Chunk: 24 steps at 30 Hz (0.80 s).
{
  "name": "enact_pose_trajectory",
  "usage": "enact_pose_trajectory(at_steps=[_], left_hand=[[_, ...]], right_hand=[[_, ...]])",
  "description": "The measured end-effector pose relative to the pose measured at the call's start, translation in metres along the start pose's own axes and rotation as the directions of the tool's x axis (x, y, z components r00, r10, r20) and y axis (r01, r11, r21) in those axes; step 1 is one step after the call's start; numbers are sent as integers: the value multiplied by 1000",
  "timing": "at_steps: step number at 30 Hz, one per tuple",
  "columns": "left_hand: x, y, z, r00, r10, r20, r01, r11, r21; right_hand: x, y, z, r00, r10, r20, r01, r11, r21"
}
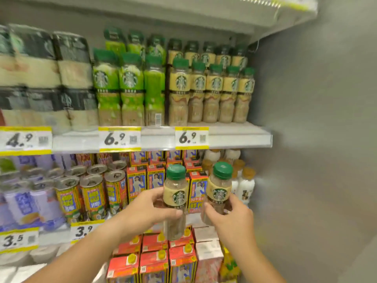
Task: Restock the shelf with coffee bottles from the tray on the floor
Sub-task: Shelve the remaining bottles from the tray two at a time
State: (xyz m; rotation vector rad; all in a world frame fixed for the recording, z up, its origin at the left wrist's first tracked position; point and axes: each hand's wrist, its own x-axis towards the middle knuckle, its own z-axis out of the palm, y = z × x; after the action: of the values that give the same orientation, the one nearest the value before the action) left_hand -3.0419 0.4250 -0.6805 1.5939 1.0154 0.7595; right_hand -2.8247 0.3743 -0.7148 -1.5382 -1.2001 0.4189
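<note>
My left hand (152, 209) grips a coffee bottle (175, 193) with a green cap and a cream label, held upright. My right hand (230, 217) grips a second coffee bottle (220, 188) of the same kind, just to the right of the first. Both bottles are below the shelf edge (234, 137). On that shelf stands a row of matching cream-label coffee bottles (212, 92), several across and at least two deep, at the right end. The tray on the floor is out of view.
Green-label bottles (128, 88) stand left of the coffee row, shrink-wrapped packs (51, 78) farther left. Below are cans (91, 193), red cartons (155, 260) and white bottles (244, 184). A grey wall (316, 139) bounds the shelves on the right. Yellow price tags (191, 137) hang on the edge.
</note>
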Motion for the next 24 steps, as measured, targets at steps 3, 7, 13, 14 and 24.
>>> enact_pose_trajectory(at_steps=[3,7,13,14,24], left_hand=[[8,63,-9,992,127,24,-126,991,-46],[22,135,-10,958,275,-80,-281,957,-75],[60,217,-7,915,369,-163,-373,928,7],[68,226,-5,908,372,-190,-375,927,24],[122,225,11,835,297,-463,-249,955,163]], right_hand=[[31,-40,-24,995,-87,-38,88,996,9],[70,-87,-60,986,-152,-69,153,988,13],[133,-145,-97,969,-240,-59,240,971,-4],[144,-152,-99,969,-241,-61,241,970,-3],[211,-162,-78,986,-160,46,161,987,-21]])
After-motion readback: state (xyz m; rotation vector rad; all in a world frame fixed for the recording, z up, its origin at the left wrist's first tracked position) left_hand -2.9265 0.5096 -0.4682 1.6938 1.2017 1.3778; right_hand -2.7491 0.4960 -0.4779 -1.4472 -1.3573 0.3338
